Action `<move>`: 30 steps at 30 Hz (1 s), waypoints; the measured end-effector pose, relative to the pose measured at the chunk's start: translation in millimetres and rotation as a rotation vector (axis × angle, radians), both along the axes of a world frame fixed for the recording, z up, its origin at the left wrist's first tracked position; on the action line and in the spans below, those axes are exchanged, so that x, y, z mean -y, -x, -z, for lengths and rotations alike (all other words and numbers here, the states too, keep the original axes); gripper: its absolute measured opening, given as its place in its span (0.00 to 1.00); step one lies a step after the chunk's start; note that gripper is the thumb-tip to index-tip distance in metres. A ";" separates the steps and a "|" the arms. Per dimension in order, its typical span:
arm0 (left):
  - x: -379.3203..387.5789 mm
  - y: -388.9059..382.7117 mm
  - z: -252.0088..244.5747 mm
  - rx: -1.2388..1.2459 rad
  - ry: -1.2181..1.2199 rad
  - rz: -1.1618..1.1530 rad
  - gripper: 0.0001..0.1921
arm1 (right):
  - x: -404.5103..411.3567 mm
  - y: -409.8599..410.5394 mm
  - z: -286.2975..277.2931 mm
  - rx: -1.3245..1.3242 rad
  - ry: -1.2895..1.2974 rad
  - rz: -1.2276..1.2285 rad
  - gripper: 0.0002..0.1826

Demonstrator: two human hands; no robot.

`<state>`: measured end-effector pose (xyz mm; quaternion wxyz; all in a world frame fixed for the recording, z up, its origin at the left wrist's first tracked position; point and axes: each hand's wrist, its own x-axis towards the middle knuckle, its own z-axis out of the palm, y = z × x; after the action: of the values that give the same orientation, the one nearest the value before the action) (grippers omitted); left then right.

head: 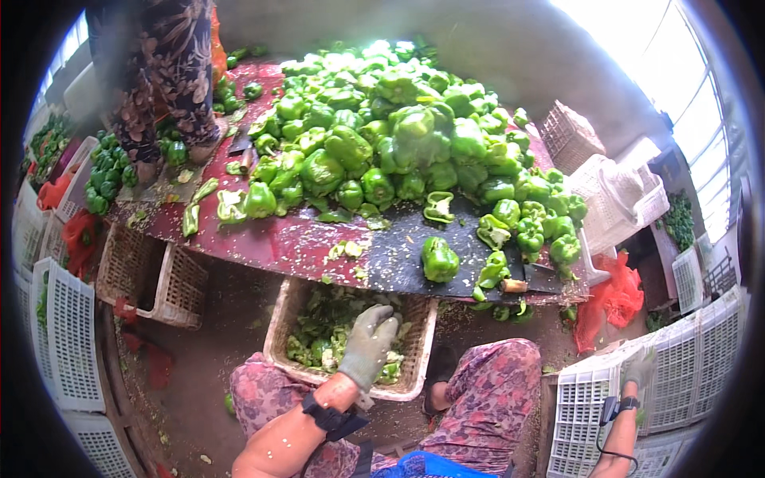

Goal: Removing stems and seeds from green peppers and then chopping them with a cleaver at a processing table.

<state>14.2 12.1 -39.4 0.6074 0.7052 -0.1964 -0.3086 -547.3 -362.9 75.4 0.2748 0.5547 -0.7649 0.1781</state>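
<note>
My left hand [369,343], in a grey-green work glove dusted with seeds, hangs over a plastic crate [423,364] of green pepper scraps below the table's edge. Its fingers are curled, and whether they hold anything is not visible. My gloved right hand [637,373] reaches over a white plastic crate [588,382] at the right; it is blurred. A large heap of green bell peppers [346,146] covers the red table [269,245]. One whole pepper [440,259] stands alone on a black mat [394,272] near the front edge. Beside a wooden-handled knife [514,285] lie pepper pieces.
Another person's legs in patterned trousers [179,77] are at the table's left end. Empty-looking crates [179,287] stand below left, with white crates [72,334] farther left. Red mesh bags [609,299] lie at the right. More crates [571,134] stand behind the table's right end.
</note>
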 end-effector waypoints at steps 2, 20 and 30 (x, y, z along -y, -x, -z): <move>-1.9 -1.8 -4.7 0.017 0.017 0.008 0.20 | -7.9 2.1 9.1 -0.146 0.051 0.099 0.26; 5.4 5.2 6.3 0.034 -0.027 0.064 0.18 | -3.4 -593.4 120.1 -0.668 -0.606 -1.555 0.38; -10.8 4.3 -8.1 -0.054 -0.025 0.095 0.20 | 17.3 -588.9 160.2 -0.395 -0.652 -1.377 0.38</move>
<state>9.9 22.8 -31.3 0.5884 0.6940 -0.2092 -0.3583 41.6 -380.1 -84.8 0.0570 0.9779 -0.1996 -0.0269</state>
